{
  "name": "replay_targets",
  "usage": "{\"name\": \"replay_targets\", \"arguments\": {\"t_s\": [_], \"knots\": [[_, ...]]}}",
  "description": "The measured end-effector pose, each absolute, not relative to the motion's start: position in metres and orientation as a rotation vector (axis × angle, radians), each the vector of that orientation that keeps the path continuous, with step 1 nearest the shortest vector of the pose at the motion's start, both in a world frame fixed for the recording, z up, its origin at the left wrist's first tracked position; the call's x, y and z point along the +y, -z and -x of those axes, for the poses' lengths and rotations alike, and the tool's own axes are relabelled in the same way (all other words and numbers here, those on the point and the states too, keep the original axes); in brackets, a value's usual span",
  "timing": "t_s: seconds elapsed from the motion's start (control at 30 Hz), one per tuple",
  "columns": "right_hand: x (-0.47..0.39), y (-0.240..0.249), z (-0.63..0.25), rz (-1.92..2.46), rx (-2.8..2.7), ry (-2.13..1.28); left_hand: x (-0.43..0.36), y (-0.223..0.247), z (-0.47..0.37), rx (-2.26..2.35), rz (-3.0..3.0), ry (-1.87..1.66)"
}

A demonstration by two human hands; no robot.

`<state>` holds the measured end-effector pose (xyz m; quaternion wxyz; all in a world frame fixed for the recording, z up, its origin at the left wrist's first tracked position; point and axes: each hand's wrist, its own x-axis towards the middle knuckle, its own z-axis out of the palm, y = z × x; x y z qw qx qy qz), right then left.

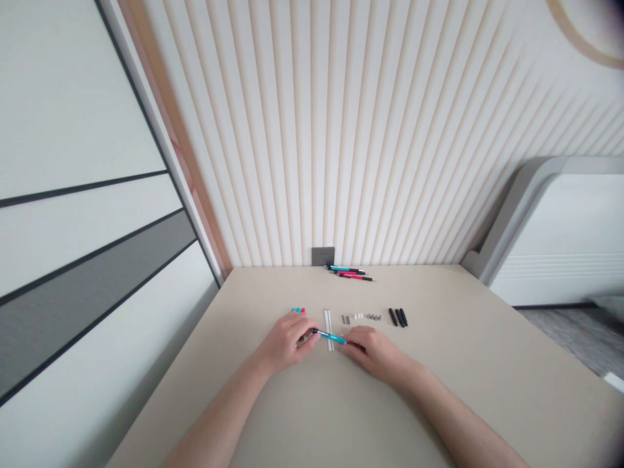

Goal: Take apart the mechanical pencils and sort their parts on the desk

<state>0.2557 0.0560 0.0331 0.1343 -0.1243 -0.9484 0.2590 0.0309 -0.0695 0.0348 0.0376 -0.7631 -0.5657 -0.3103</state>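
Note:
A blue pen barrel (333,337) with a black end is held level between my two hands. My left hand (288,339) pinches its black end, and my right hand (369,346) has its fingers closed on the blue end. Beneath the barrel lie white refill tubes (327,318) side by side. Small blue and red caps (298,310) sit just beyond my left hand. Past my right hand are small springs (346,320), little white pieces (359,316), small metal tips (374,317) and black grips (398,317).
Several assembled pens (348,272), blue and red with black ends, lie at the back of the beige table (292,416). Behind them a dark socket (322,256) is set in the ribbed wall. A white cabinet (97,260) stands left, a pale headboard (560,234) right.

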Motion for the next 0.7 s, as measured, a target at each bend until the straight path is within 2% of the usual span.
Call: {"name": "replay_targets", "arguments": {"t_s": [0.7], "knots": [[0.072, -0.036, -0.265, 0.574, -2.737, -0.568, -0.081, -0.053, -0.008, -1.925, 1.910, 1.098]]}}
